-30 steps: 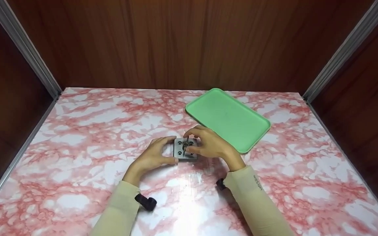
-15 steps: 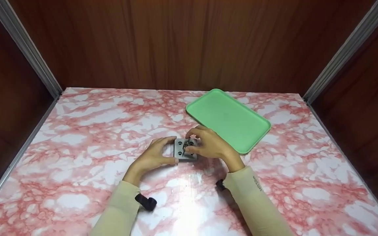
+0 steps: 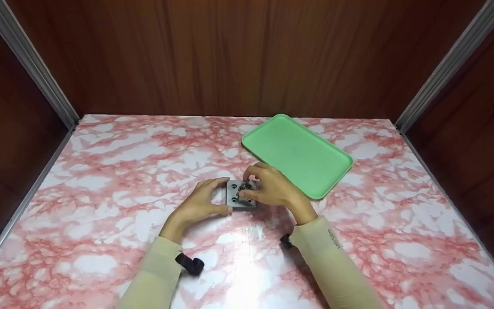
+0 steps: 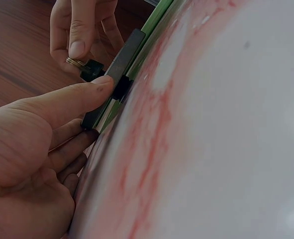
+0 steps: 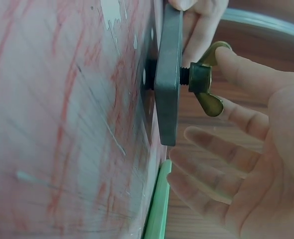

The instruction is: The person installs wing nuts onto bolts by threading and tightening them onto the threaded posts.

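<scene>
A grey square metal plate [image 3: 247,205] with several holes lies flat in front of the person, near the table's middle. Through its centre stands a threaded bolt [image 5: 185,76], carrying a brass-coloured wing nut [image 5: 201,79]. The bolt's dark lower end shows beneath the plate in the right wrist view, between plate and table. My left hand [image 3: 199,205] grips the plate's left side, thumb on the near edge and fingers on the far edge. My right hand [image 3: 275,188] pinches the wing nut's wings between thumb and index finger; its other fingers are spread beside the plate.
A green tray [image 3: 298,159] lies just beyond the right hand, angled on the red-and-white marbled table [image 3: 144,150]. Brown wood-grain panels [image 3: 230,60] with metal corner posts enclose the back and sides.
The wing nut's wings have turned to a different angle, and my right thumb and index finger have shifted slightly with them. My left hand and the plate stay in place.
</scene>
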Motion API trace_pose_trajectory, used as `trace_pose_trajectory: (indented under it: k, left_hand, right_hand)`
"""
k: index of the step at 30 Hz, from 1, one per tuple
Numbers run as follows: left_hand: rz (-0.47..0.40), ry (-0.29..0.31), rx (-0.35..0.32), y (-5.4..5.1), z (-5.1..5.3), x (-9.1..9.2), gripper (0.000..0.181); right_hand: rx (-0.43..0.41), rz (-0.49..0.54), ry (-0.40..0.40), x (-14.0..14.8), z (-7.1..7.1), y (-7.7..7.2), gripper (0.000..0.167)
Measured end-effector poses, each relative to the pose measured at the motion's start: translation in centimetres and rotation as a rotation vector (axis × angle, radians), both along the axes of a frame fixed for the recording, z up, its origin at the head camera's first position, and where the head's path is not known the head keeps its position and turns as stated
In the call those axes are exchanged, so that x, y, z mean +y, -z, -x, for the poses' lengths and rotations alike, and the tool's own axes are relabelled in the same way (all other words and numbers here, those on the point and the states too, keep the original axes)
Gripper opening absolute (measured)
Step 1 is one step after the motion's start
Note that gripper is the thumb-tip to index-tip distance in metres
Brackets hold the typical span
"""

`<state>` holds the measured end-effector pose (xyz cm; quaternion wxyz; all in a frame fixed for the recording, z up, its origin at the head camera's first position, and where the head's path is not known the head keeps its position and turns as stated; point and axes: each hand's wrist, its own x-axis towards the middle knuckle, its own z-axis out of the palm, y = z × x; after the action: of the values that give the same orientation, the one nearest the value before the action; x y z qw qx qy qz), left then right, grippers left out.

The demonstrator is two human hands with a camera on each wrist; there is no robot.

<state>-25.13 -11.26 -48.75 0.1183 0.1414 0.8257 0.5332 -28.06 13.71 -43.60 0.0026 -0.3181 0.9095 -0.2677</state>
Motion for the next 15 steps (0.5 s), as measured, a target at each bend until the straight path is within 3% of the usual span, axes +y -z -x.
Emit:
trace_pose_trajectory:
  k: [15]
  left_hand:
    - [0.013,0.001,-0.003,-0.25,-0.22,0.02,0.09]
  right_hand:
    - [0.028,0.013,0.012,-0.15,-0.15,0.12,0.037]
